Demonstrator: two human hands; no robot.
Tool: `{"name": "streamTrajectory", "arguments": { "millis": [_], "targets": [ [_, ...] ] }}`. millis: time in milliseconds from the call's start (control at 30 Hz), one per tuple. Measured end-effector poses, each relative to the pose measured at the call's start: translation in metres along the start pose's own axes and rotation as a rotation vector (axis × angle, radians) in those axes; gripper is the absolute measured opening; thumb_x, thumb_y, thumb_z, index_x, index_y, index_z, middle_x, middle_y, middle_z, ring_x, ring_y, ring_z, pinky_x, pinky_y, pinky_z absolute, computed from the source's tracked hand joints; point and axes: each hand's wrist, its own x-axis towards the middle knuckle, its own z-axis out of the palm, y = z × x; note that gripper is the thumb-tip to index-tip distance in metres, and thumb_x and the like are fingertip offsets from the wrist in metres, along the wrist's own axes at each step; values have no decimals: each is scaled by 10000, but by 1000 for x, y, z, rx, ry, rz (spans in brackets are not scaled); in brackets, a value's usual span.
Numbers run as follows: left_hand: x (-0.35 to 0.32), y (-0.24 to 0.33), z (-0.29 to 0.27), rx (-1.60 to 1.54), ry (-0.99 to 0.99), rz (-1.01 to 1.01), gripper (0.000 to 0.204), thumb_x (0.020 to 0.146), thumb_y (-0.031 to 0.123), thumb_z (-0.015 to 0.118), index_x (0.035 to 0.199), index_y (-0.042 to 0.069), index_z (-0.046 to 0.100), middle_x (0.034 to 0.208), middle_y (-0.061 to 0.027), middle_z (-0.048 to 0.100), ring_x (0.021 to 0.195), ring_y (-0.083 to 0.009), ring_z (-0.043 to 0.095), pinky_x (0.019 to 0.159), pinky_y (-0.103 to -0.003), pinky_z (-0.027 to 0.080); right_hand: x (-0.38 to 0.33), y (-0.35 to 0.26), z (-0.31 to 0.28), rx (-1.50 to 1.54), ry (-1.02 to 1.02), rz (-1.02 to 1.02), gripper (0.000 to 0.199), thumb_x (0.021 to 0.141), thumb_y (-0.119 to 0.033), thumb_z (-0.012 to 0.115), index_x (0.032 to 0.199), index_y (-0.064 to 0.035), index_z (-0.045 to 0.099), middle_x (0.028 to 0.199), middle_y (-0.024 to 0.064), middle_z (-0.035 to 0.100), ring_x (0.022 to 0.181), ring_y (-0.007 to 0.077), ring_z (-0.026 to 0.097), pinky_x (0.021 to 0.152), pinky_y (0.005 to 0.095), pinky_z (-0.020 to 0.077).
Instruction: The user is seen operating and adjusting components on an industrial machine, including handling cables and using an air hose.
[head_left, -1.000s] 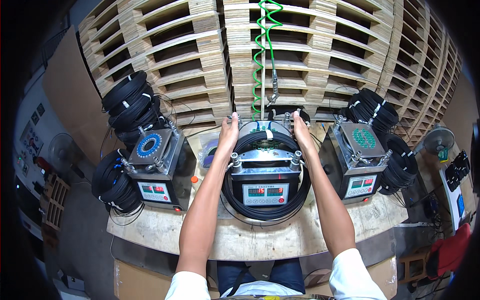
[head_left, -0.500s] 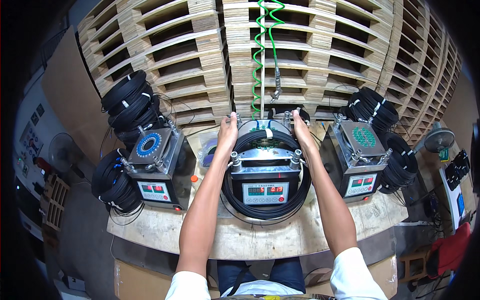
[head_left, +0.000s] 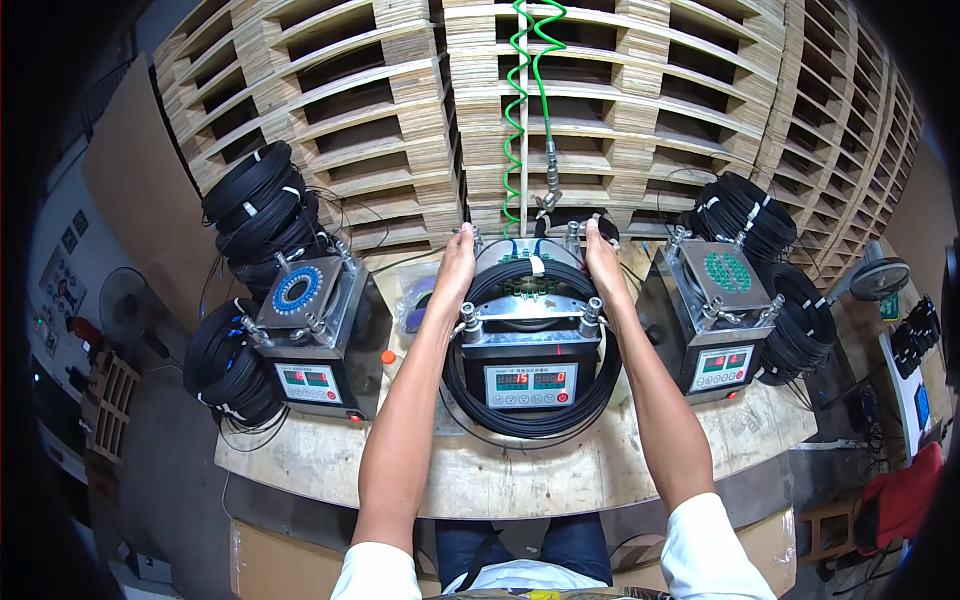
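A bench machine (head_left: pixel 532 350) with a metal top and a lit red-digit display stands between my forearms. A coil of black cable (head_left: pixel 455 375) loops around its front and over its top, tied with a white band. Green connectors (head_left: pixel 535 287) sit in a ring on the top plate, partly under the cable. My left hand (head_left: pixel 457 265) is at the far left corner post, thumb up beside it. By the far right post (head_left: pixel 573 234) is my right hand (head_left: pixel 602 260), placed likewise. The other fingers of both hands are largely hidden, so their grip does not show.
Similar machines flank this one: the left (head_left: pixel 310 345) carries blue connectors, the right (head_left: pixel 715 330) green ones. Black cable coils (head_left: pixel 255 195) are piled beside them. An orange cap (head_left: pixel 388 357) lies on the wooden table (head_left: pixel 490 480). A green air hose (head_left: pixel 545 90) hangs before stacked pallets (head_left: pixel 350 130).
The digits on the middle machine's display have changed, and those on the left machine too. The hanging hose nozzle has swung slightly. My hands have stayed almost in place.
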Motion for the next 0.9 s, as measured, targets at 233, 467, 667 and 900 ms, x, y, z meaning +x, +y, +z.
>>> {"name": "streamTrajectory", "arguments": {
  "millis": [233,467,667,900],
  "targets": [
    [10,-10,-4,38,91,-61,853,990,643,411,1472,-59,379,1468,-288,462,1408,-351,414,1154,-406,305,-11,-14,0,284,-79,27,715,1032,-623,321,1408,-53,532,745,34,572,641,129,486,612,286,399],
    [8,-7,-13,51,76,-35,853,996,645,394,1467,-66,385,1479,-294,446,1414,-361,405,1159,-402,298,-22,-27,5,300,-34,63,686,1036,-615,328,1413,-70,507,804,41,567,674,107,482,611,267,395],
    [-22,27,12,27,37,26,822,1018,616,383,1445,-86,406,1462,-274,473,1401,-339,423,1154,-394,301,10,12,0,57,-49,-33,690,1043,-597,333,1392,-26,501,863,40,587,732,116,499,668,281,425],
    [5,-8,-17,71,55,-72,846,999,636,397,1459,-75,393,1462,-285,468,1403,-344,420,1152,-399,304,-21,-25,9,212,-45,-42,682,1044,-524,406,1435,32,458,1264,195,622,1021,240,629,868,338,498]
  ]
}}
